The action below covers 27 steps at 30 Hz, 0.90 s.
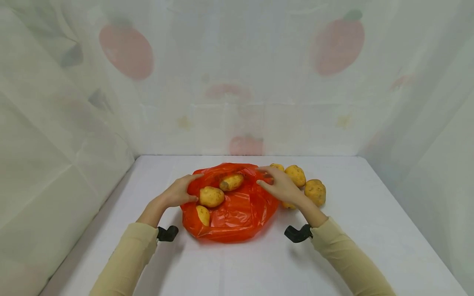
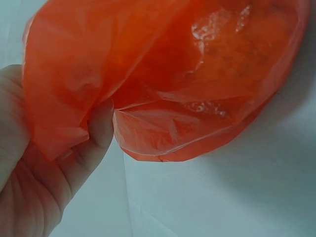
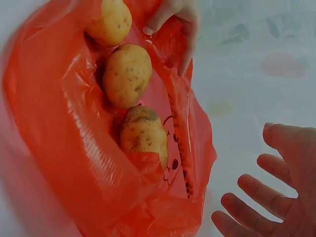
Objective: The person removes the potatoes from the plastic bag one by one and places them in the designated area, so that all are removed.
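A red plastic bag [image 1: 237, 207] lies on the table with its mouth spread wide. Three potatoes are in it: one at the back [image 1: 231, 181], another in the middle [image 1: 212, 197], and a third at the front left [image 1: 203, 215], partly hidden by the film. My left hand [image 1: 180, 191] grips the bag's left edge; its film hangs between the thumb [image 2: 101, 123] and the fingers. At the bag's right side, my right hand [image 1: 283, 187] has its fingers spread and holds nothing. The right wrist view shows this hand [image 3: 276, 192] beside the bag's rim.
Several loose potatoes lie right of the bag, among them one by my right wrist [image 1: 315, 192] and one farther back [image 1: 295, 176]. A white cloth covers the table [image 1: 229, 271]. Pale curtains [image 1: 237, 61] with fruit prints stand behind and at both sides.
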### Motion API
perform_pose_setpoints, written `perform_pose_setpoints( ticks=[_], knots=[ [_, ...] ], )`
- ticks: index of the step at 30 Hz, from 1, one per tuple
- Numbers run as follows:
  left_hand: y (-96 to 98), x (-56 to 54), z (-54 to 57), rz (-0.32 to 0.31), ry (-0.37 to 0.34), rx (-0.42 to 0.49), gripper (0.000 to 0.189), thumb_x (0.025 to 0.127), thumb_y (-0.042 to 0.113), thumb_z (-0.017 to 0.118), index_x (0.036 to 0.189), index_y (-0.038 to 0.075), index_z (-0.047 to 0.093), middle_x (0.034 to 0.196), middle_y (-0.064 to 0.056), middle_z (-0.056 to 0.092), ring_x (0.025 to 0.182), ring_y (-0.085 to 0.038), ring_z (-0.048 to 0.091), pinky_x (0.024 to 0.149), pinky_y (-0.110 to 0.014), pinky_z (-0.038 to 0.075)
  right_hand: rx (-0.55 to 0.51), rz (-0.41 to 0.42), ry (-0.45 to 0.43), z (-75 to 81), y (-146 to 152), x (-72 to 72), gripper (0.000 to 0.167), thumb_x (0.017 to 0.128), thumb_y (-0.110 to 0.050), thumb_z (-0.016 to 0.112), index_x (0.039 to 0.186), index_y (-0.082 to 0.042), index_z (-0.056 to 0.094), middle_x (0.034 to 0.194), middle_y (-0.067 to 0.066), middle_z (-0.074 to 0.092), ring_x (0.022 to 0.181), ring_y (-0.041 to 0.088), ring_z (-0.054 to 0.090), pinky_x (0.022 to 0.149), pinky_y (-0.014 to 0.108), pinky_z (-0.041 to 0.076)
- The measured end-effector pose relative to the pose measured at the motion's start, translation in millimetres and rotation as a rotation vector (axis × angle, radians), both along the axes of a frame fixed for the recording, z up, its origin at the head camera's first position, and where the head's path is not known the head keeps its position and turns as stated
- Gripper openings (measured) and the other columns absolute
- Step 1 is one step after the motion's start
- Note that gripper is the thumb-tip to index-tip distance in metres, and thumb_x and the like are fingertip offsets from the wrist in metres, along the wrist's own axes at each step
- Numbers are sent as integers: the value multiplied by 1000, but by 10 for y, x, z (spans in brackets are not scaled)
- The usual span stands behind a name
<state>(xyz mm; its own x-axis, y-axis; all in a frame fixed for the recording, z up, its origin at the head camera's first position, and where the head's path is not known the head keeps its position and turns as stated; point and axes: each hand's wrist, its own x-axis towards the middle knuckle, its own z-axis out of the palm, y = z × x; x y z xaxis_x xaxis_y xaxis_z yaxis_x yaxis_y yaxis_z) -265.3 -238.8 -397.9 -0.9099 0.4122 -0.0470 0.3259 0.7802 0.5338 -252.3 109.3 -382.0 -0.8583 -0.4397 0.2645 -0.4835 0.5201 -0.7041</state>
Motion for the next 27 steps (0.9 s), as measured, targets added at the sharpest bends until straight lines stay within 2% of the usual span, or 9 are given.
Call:
perform_pose_setpoints(
  ticks=[11,16,23,27],
  knots=[
    [-6,-6,-5,8,9,-11,75,78,8,71,142,9,34,138,-22,40,123,-38,41,97,-53,40,5,17,-58,28,-237,-163,43,90,-26,59,128,-7,51,128,11,54,116,30,52,94,46,45],
    [-10,-9,-16,13,4,-11,76,78,8,71,143,9,32,138,-22,39,123,-38,41,97,-53,40,18,4,-67,5,-351,-218,42,90,-27,59,128,-10,52,128,7,54,118,29,52,94,43,46],
    [-6,8,-3,15,0,-11,76,78,9,71,143,8,31,137,-22,40,123,-38,41,97,-52,41,-6,32,-74,-64,-479,-298,41,91,-21,58,128,-5,51,130,12,53,118,32,51,96,48,43],
    [-3,13,-3,19,0,-14,76,78,9,71,143,7,31,137,-22,40,123,-38,41,97,-52,40,-2,23,-81,-113,-524,-334,41,91,-24,58,128,-6,51,130,11,53,118,32,50,98,47,42]
  ],
)
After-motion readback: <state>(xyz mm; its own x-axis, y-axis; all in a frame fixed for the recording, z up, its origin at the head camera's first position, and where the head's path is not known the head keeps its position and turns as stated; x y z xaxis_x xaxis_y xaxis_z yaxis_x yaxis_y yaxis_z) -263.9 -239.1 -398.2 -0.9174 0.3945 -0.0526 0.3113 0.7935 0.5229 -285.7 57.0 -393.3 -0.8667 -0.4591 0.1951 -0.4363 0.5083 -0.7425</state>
